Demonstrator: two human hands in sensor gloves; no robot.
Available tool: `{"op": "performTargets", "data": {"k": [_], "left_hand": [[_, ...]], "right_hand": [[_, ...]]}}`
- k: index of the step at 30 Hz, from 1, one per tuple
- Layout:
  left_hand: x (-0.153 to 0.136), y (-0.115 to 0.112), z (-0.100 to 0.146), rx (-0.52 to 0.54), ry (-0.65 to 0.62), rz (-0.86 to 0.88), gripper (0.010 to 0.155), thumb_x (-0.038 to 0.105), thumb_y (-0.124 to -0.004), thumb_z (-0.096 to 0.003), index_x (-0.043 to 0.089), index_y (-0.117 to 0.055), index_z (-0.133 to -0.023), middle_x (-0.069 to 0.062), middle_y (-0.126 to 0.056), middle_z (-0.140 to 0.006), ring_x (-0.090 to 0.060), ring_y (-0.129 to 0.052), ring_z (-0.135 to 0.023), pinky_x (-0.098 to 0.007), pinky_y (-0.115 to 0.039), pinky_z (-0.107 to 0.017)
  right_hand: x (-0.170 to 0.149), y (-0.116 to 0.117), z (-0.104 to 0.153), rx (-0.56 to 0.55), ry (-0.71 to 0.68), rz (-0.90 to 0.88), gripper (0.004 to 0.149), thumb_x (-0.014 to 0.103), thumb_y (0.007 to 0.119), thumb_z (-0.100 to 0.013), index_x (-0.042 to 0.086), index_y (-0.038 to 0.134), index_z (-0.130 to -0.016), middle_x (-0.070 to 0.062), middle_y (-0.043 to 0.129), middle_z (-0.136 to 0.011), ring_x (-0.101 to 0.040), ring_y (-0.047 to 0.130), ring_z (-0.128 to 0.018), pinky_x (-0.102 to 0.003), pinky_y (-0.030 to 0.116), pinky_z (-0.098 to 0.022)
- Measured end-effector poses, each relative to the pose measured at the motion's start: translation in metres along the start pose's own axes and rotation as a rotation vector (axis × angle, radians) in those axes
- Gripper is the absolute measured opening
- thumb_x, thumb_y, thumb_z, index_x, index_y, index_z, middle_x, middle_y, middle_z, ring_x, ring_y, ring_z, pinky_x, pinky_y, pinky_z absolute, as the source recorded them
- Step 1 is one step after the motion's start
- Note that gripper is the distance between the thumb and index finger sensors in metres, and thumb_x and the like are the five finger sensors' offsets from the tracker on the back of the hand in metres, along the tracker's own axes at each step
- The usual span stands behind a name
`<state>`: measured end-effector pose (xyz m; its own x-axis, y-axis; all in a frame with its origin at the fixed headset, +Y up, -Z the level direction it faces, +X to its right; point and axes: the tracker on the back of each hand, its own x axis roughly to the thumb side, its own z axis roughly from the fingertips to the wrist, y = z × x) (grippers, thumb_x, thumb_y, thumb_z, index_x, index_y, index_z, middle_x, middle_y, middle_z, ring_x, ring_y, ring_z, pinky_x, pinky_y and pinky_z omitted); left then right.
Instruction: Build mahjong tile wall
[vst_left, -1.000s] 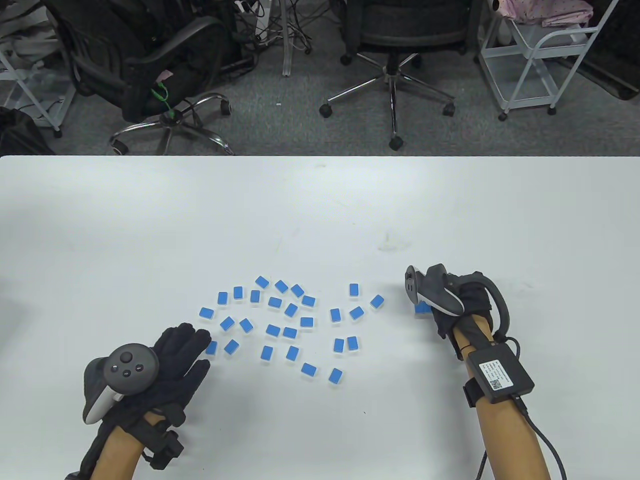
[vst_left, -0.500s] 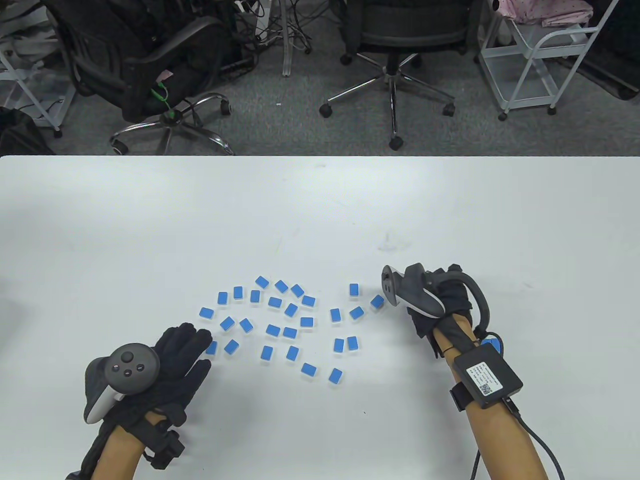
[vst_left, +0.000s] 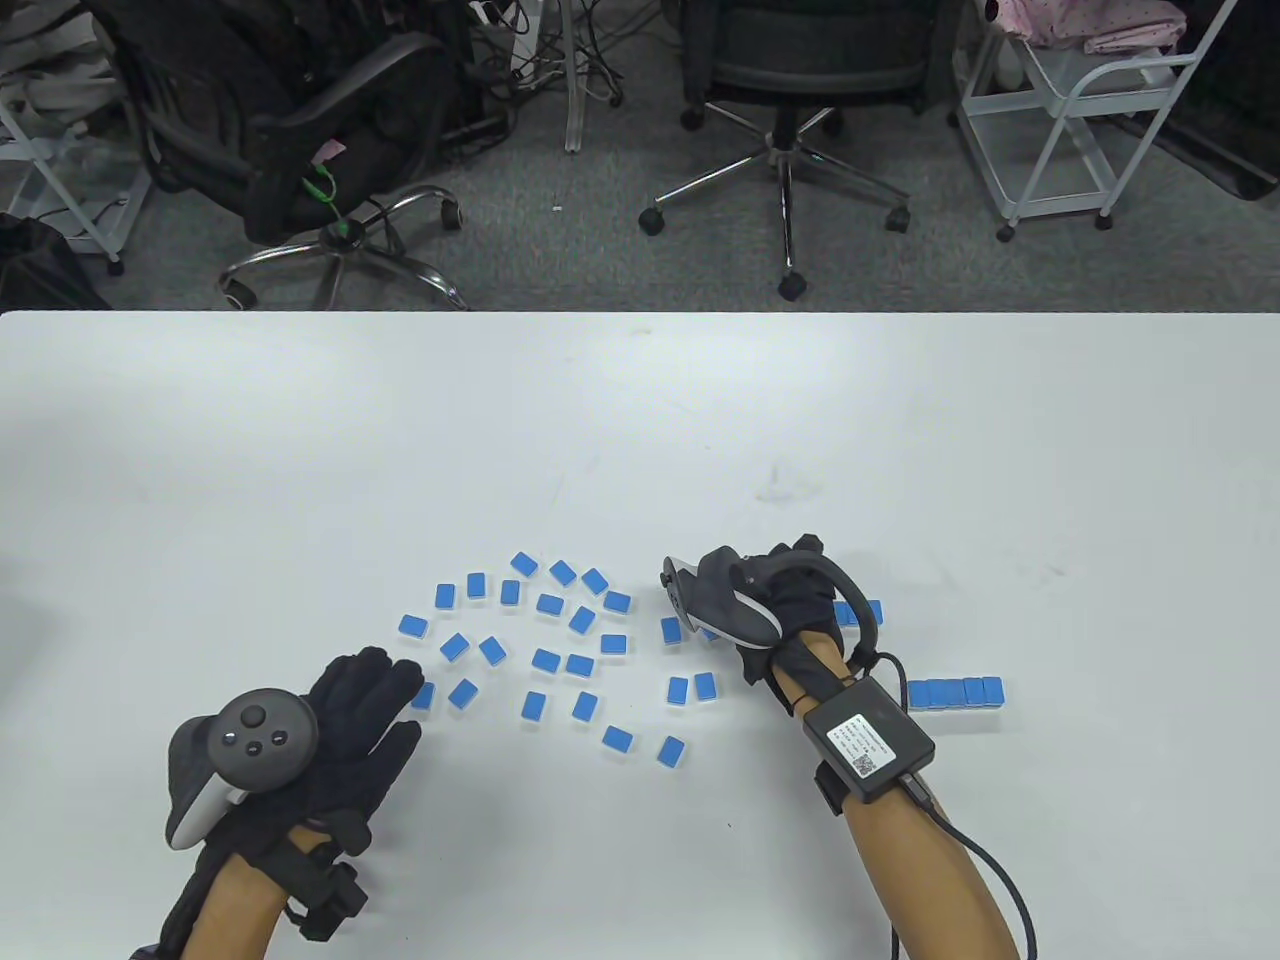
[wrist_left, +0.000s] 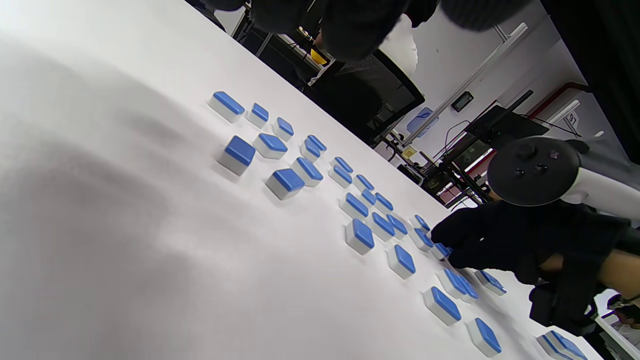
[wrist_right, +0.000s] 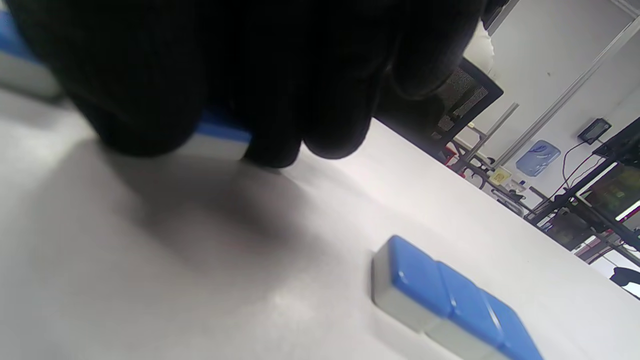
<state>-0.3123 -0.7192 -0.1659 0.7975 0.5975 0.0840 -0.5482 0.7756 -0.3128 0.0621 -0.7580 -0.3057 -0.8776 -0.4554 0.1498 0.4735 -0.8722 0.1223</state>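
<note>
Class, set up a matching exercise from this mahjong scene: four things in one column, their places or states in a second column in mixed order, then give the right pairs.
Things
1. left hand
2. right hand
3. row of tiles
4. loose tiles

States
A. lined up edge to edge, right of the right forearm
B. scattered blue side up, mid-table
C. flat, fingers straight, at the scatter's left edge
D. curled over a tile at the scatter's right edge

Pairs: 1-C, 2-D, 3-A, 4-B
</note>
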Motion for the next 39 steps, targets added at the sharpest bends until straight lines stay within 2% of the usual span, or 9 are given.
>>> {"op": "performTargets", "data": {"k": [5, 8, 11, 13, 17, 23, 34, 37, 39], "left_hand": [[0.001, 0.0, 0.0, 0.001, -0.003, 0.003, 0.07, 0.062, -0.053, -0.05, 0.033, -0.047, -0.113, -0.003, -0.029, -0.122, -0.035, -0.023, -0.113, -0.067, -0.024, -0.077], [0.001, -0.001, -0.001, -0.003, -0.003, -0.001, 0.07, 0.062, -0.054, -0.0501, 0.033, -0.047, -0.113, -0.003, -0.029, -0.122, -0.035, -0.024, -0.113, -0.067, -0.024, -0.077], [0.001, -0.001, -0.002, -0.007, -0.002, 0.001, 0.069, 0.062, -0.054, -0.0501, 0.034, -0.046, -0.113, -0.003, -0.029, -0.122, -0.035, -0.023, -0.113, -0.067, -0.024, -0.077], [0.002, -0.001, -0.004, -0.01, -0.004, -0.002, 0.069, 0.062, -0.053, -0.0501, 0.034, -0.046, -0.113, -0.003, -0.029, -0.122, -0.035, -0.024, -0.113, -0.067, -0.024, -0.077], [0.003, -0.001, -0.006, -0.011, -0.006, 0.001, 0.07, 0.062, -0.054, -0.05, 0.033, -0.046, -0.113, -0.003, -0.029, -0.122, -0.035, -0.024, -0.113, -0.067, -0.024, -0.077], [0.003, -0.001, -0.005, -0.008, -0.003, 0.003, 0.07, 0.062, -0.053, -0.0501, 0.034, -0.046, -0.113, -0.003, -0.029, -0.122, -0.035, -0.024, -0.113, -0.067, -0.024, -0.077], [0.003, -0.002, -0.004, -0.012, 0.0, 0.002, 0.069, 0.062, -0.053, -0.0501, 0.034, -0.046, -0.113, -0.003, -0.029, -0.122, -0.035, -0.024, -0.113, -0.067, -0.024, -0.077], [0.002, -0.001, -0.004, -0.008, -0.001, 0.003, 0.069, 0.062, -0.053, -0.05, 0.034, -0.046, -0.113, -0.003, -0.029, -0.122, -0.035, -0.024, -0.113, -0.067, -0.024, -0.077], [0.002, -0.001, -0.004, -0.009, 0.0, 0.002, 0.07, 0.062, -0.053, -0.0501, 0.033, -0.046, -0.113, -0.003, -0.029, -0.122, -0.035, -0.024, -0.113, -0.067, -0.024, -0.077]], "right_hand": [[-0.018, 0.0, 0.011, 0.004, -0.035, -0.034, 0.046, 0.044, 0.094, -0.028, 0.04, 0.082, -0.073, 0.011, 0.097, -0.078, -0.02, 0.093, -0.079, -0.054, 0.064, -0.074], [-0.05, -0.003, 0.016, 0.003, 0.034, -0.132, 0.047, 0.042, 0.095, -0.029, 0.039, 0.081, -0.074, 0.009, 0.095, -0.081, -0.021, 0.09, -0.082, -0.055, 0.061, -0.075], [-0.087, -0.003, 0.017, 0.022, 0.135, -0.084, 0.048, 0.04, 0.096, -0.029, 0.04, 0.08, -0.074, 0.011, 0.093, -0.083, -0.02, 0.087, -0.085, -0.056, 0.058, -0.077], [-0.109, 0.003, 0.016, 0.083, 0.201, -0.083, 0.048, 0.039, 0.096, -0.029, 0.04, 0.079, -0.075, 0.012, 0.092, -0.084, -0.019, 0.085, -0.087, -0.056, 0.056, -0.079], [-0.13, 0.024, 0.012, 0.157, 0.246, -0.108, 0.05, 0.038, 0.096, -0.03, 0.04, 0.078, -0.076, 0.013, 0.091, -0.086, -0.018, 0.084, -0.088, -0.056, 0.054, -0.08], [-0.131, 0.056, 0.008, 0.226, 0.236, -0.116, 0.057, 0.038, 0.096, -0.029, 0.042, 0.073, -0.081, 0.016, 0.091, -0.085, -0.015, 0.085, -0.088, -0.055, 0.054, -0.081], [-0.122, 0.064, 0.003, 0.202, 0.216, -0.067, 0.061, 0.04, 0.096, -0.028, 0.044, 0.07, -0.083, 0.019, 0.091, -0.085, -0.014, 0.086, -0.089, -0.055, 0.054, -0.081], [-0.123, 0.064, 0.003, 0.221, 0.237, -0.056, 0.068, 0.044, 0.094, -0.027, 0.04, 0.066, -0.089, 0.013, 0.088, -0.09, -0.019, 0.084, -0.091, -0.057, 0.053, -0.08], [-0.125, 0.065, 0.001, 0.234, 0.262, -0.04, 0.066, 0.046, 0.093, -0.027, 0.036, 0.069, -0.088, 0.011, 0.09, -0.087, -0.021, 0.085, -0.089, -0.058, 0.053, -0.08]]}}
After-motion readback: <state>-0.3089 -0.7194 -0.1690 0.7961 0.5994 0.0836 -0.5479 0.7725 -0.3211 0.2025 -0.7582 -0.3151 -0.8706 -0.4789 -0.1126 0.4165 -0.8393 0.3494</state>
